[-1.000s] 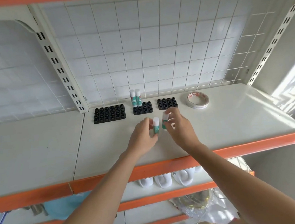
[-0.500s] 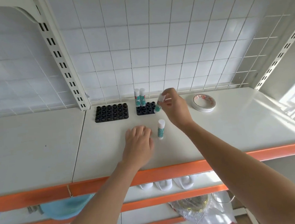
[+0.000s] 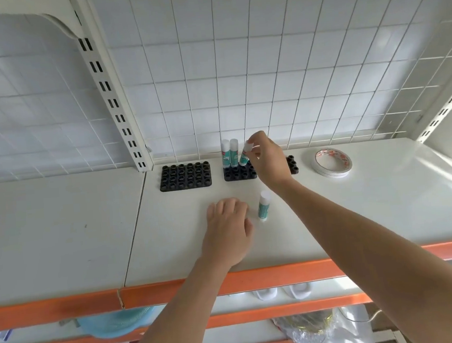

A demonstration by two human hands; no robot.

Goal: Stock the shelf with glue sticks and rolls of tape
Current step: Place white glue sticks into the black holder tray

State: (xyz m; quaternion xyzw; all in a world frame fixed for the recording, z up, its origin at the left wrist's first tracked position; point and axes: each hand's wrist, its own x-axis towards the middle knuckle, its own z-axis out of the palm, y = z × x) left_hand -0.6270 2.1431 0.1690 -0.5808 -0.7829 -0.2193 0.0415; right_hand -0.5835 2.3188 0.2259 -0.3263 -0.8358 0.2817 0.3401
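Head view: right hand (image 3: 269,164) pinching glue stick (image 3: 245,154), hiding third tray (image 3: 292,163); left hand (image 3: 228,231) flat on shelf (image 3: 359,209).

Four glue sticks show: two (image 3: 225,152) (image 3: 234,152) upright in the middle tray, one (image 3: 244,155) tilted in the right hand (image 3: 269,162), and one (image 3: 263,205) standing loose on the shelf (image 3: 359,214). There are three black socket trays, left (image 3: 185,176), middle (image 3: 237,173) and a right one (image 3: 292,164) mostly hidden behind the hand. One stack of tape rolls (image 3: 331,162) lies at the right, its count unclear, and two hands are in view, the left (image 3: 228,230) flat on the shelf.
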